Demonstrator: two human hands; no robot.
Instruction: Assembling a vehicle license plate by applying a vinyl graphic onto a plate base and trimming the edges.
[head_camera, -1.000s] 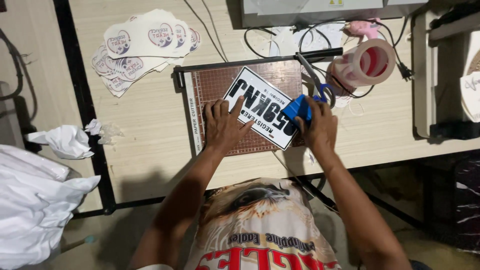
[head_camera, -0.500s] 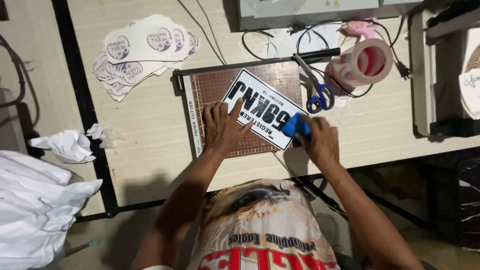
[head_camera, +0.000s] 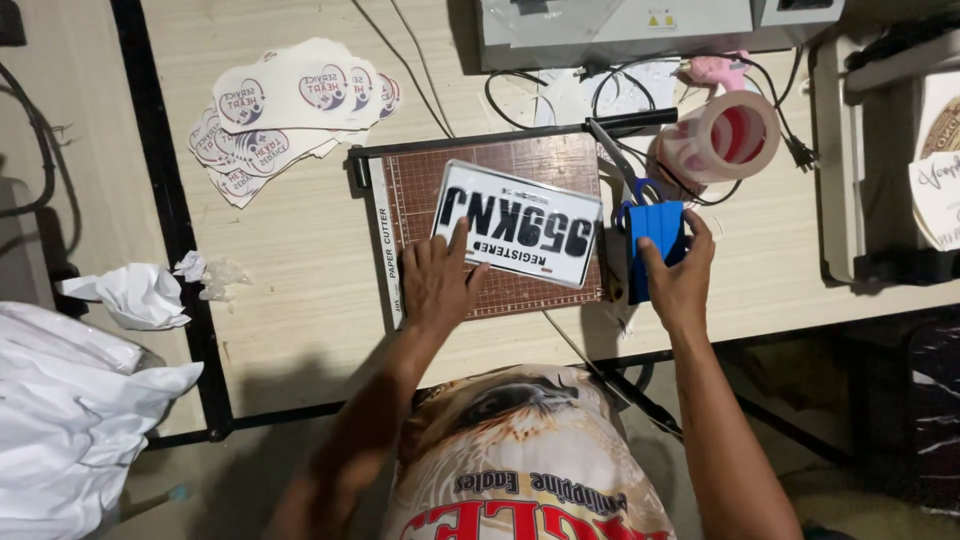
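Observation:
A white plate-shaped sign with black lettering (head_camera: 520, 222) lies on the brown grid mat of a paper cutter (head_camera: 500, 180). My left hand (head_camera: 438, 280) rests on the mat with a fingertip pressing the sign's lower left edge. My right hand (head_camera: 678, 280) grips a blue flat squeegee-like tool (head_camera: 655, 240), held upright just off the sign's right end, beside the cutter's edge. Blue-handled scissors (head_camera: 625, 185) lie just behind the blue tool.
A stack of round-printed white stickers (head_camera: 290, 110) lies at the back left. A large tape roll (head_camera: 722, 135), a pink glue gun (head_camera: 715, 70) and black cables sit at the back right. Crumpled paper (head_camera: 130, 295) and white sheets (head_camera: 70, 410) are at the left.
My right hand with the blue tool has slid rightward across the sign and off its right end. My left hand has stayed on the sign's lower left part.

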